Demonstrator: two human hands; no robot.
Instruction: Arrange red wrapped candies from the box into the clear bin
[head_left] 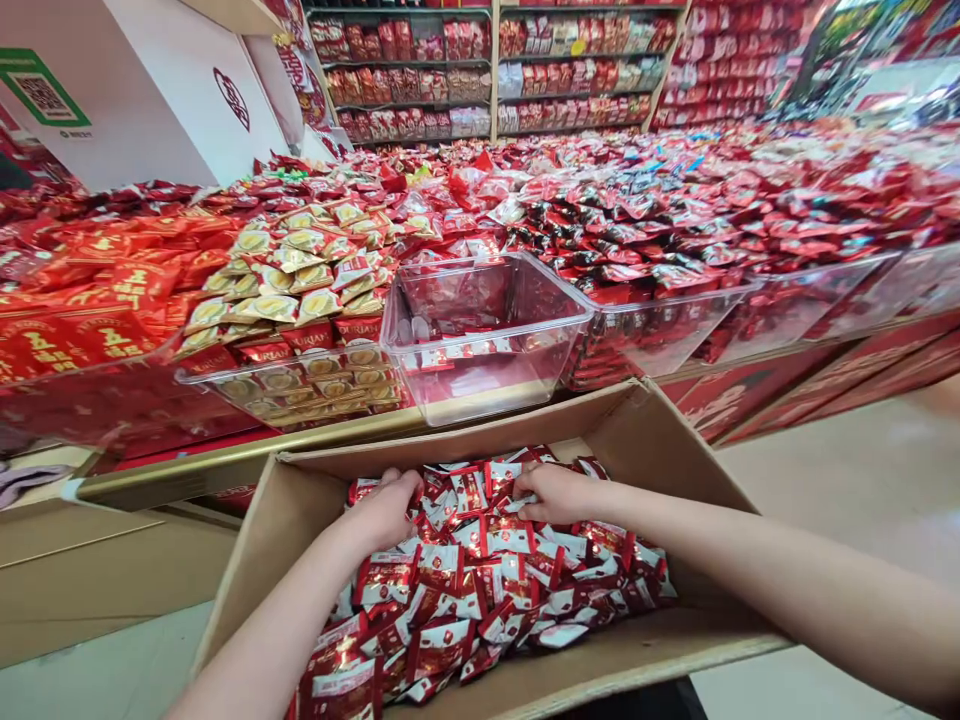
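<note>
Your open cardboard box (667,460) stands nearest, with a loose heap of red-and-white packets (480,580) inside. Your left hand (386,510) and right hand (559,493) touch the heap toward the box's far wall, well apart, fingers curled; you cannot tell whether either one pinches a packet. Just beyond that wall, a clear plastic bin (495,385) stands between gold durian packets (292,275) on the left and dark red packets (622,235) on the right. Stocked shelves (495,70) form the background.
</note>
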